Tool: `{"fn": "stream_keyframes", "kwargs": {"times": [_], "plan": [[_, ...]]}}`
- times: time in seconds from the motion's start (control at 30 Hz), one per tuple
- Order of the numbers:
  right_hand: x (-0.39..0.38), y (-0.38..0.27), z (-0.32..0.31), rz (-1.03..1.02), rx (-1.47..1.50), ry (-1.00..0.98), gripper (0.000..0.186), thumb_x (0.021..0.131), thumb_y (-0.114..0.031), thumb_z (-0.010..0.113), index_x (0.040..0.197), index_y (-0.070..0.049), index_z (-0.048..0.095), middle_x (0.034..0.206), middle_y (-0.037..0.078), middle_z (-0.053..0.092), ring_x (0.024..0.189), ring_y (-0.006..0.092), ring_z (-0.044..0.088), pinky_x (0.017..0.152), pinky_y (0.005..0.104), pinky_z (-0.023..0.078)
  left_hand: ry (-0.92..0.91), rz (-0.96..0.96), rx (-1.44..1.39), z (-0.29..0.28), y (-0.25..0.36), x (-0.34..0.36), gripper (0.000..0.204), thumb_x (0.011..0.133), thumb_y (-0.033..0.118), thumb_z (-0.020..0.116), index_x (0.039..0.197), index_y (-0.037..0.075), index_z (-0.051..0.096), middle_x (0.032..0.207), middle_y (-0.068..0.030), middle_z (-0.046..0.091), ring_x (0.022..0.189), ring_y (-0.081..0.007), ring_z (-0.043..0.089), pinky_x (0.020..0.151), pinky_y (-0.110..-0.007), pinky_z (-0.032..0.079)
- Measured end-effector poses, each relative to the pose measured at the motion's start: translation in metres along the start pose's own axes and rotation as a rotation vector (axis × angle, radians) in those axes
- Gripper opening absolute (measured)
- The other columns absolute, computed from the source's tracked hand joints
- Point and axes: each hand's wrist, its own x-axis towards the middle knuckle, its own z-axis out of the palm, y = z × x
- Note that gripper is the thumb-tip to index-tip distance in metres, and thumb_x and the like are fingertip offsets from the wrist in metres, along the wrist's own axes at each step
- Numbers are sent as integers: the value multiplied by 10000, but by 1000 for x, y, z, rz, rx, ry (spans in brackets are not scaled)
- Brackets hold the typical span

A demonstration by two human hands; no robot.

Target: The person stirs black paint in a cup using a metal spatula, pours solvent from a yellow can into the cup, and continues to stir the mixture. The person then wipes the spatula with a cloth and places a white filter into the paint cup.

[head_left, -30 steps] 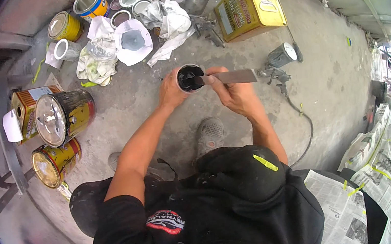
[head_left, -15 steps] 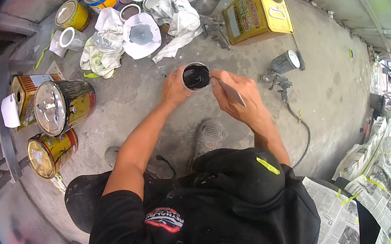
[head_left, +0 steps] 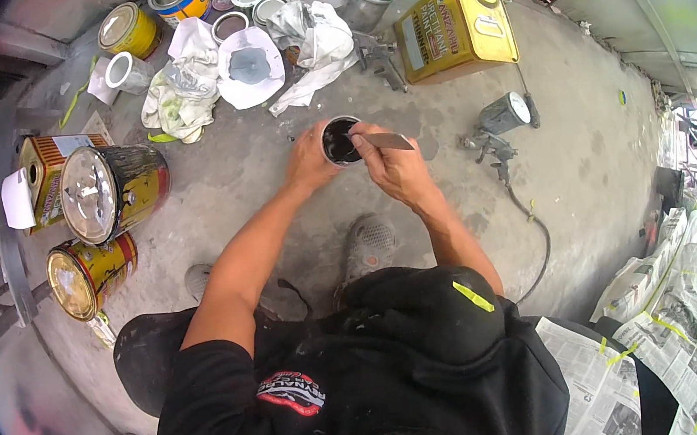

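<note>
My left hand point(head_left: 310, 159) is wrapped round the side of a small cup point(head_left: 341, 118), held above the concrete floor in front of me. Glossy black paint point(head_left: 337, 144) fills part of the cup. In my right hand point(head_left: 396, 169) is a flat grey stirring stick point(head_left: 388, 140), pinched between thumb and fingers at the cup's right rim. One end of the stick reaches over the paint; its wide end points right. Whether its tip is under the surface, I cannot tell.
A spray gun point(head_left: 493, 148) with a hose lies to the right. Ahead stand a yellow thinner can point(head_left: 456, 32), stained rags point(head_left: 183, 94) and a paper sheet with grey paint point(head_left: 232, 92). Paint-streaked tins point(head_left: 142, 185) stand left. Newspaper-masked panels point(head_left: 688, 322) are at lower right.
My right hand has moved left, closer to the cup. The stick has swung from slanting down toward me to lying nearly level across the rim. My left hand still holds the cup.
</note>
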Motion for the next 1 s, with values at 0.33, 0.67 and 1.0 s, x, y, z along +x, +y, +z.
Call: {"fn": "stream_keyframes", "kwargs": {"times": [0.33, 0.67, 1.0], "plan": [[4, 2, -14, 82, -268, 63, 184, 996, -221, 597, 1001, -74, 707, 747, 191, 662, 683, 375, 667, 597, 436, 505, 24, -8, -9, 0, -1, -4, 730, 668, 275, 891, 1278, 113, 524, 1122, -151, 687, 1068, -382, 623, 908, -483, 503], [0, -2, -14, 164, -138, -2, 180, 988, -241, 616, 1035, -100, 717, 797, 181, 687, 688, 376, 665, 603, 418, 507, 1, -27, 84, 1, 0, -3, 769, 666, 313, 899, 1293, 116, 499, 1133, -147, 680, 1040, -382, 634, 892, -484, 510], [-6, 6, -13, 192, -19, 48, 195, 982, -255, 634, 1046, -92, 721, 778, 174, 684, 660, 360, 655, 599, 414, 502, -16, -3, 22, 0, 7, -4, 734, 688, 289, 883, 1292, 123, 502, 1109, -138, 693, 1059, -384, 628, 916, -480, 501]]}}
